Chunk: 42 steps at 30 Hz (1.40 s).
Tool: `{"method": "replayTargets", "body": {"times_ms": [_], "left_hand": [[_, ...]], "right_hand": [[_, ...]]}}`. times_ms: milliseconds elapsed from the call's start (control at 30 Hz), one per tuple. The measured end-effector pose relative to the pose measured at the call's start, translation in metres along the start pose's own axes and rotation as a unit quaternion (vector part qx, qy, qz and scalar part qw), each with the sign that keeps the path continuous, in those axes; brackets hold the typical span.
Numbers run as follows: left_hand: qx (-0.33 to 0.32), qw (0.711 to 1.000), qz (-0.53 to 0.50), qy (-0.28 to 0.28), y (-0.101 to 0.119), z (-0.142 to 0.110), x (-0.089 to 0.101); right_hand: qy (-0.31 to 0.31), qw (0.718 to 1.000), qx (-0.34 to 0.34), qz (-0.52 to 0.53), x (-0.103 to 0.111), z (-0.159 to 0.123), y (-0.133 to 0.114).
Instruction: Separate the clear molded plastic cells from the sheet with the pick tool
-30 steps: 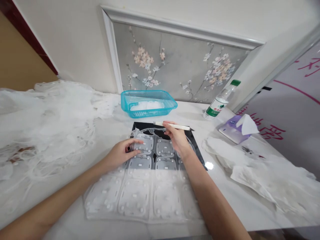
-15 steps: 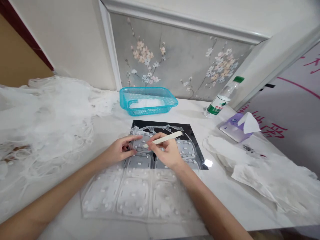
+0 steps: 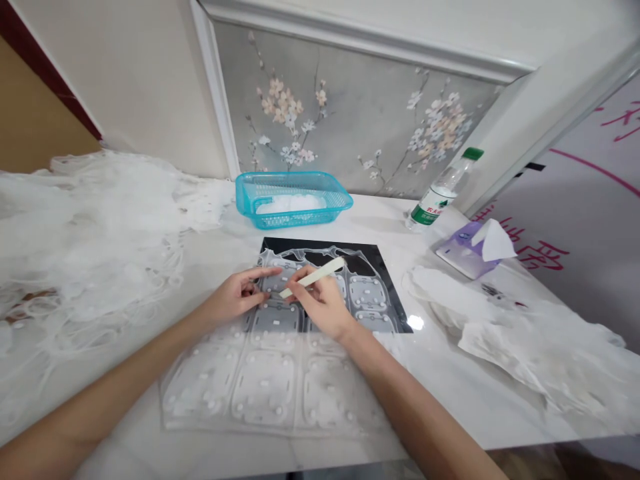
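A translucent molded sheet (image 3: 265,387) with rounded-square panels lies across the white table and over a black board (image 3: 385,267). My right hand (image 3: 323,303) grips a slim cream-coloured stick tool (image 3: 320,272), its lower tip down at one of the upper panels. Fingers hide what exactly the tip touches. My left hand (image 3: 240,293) rests at the sheet's upper left, thumb and index finger stretched apart around the same panel, the other fingers curled. Along the top of the board, a torn, holed rim (image 3: 320,255) of the sheet shows.
Behind the board stands a blue plastic basket (image 3: 295,217) with white pieces inside. A heap of translucent scrap (image 3: 90,233) covers the left side. On the right are a water bottle (image 3: 435,200), a purple tissue pack (image 3: 470,250) and white crumpled sheets (image 3: 525,353).
The stick tool and my right hand have shifted slightly left and down along the panel, nearer my left thumb. My left hand stays nearly in place. The view has moved a little.
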<state>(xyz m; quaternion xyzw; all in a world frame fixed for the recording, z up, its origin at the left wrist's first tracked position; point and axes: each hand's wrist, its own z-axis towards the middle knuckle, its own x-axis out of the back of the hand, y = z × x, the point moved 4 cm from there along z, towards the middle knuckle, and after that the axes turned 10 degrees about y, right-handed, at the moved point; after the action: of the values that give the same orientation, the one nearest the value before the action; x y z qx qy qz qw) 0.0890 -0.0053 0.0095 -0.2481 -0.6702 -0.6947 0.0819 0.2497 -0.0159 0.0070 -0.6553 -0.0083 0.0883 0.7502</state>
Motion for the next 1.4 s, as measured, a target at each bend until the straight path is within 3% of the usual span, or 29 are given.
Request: {"method": "replayTargets", "body": {"times_ms": [167,333,533,667,1100,1267,1400], "left_hand": [[0.003,1.0,0.0,0.008,-0.002,0.0,0.002],[0.018,1.0,-0.003,0.007,-0.005,0.0,0.002],[0.023,1.0,-0.012,0.01,-0.003,-0.001,0.002],[0.025,1.0,-0.017,0.006,-0.005,0.0,0.002],[0.019,1.0,-0.007,0.0,-0.005,0.001,0.003],[0.029,0.999,-0.02,0.002,-0.004,0.0,0.002],[0.024,0.999,-0.026,0.008,-0.004,0.001,0.003]], "right_hand": [[0.055,0.992,-0.071,0.093,0.008,0.005,0.001],[0.073,0.987,-0.114,0.09,0.017,0.011,-0.001],[0.069,0.992,-0.08,0.072,0.023,0.012,-0.007],[0.052,0.989,-0.1,0.1,0.02,0.012,-0.008],[0.077,0.988,-0.06,0.123,0.023,0.011,-0.018],[0.036,0.98,-0.081,0.179,0.026,0.011,-0.023],[0.07,0.981,-0.06,0.173,0.032,0.012,-0.022]]}}
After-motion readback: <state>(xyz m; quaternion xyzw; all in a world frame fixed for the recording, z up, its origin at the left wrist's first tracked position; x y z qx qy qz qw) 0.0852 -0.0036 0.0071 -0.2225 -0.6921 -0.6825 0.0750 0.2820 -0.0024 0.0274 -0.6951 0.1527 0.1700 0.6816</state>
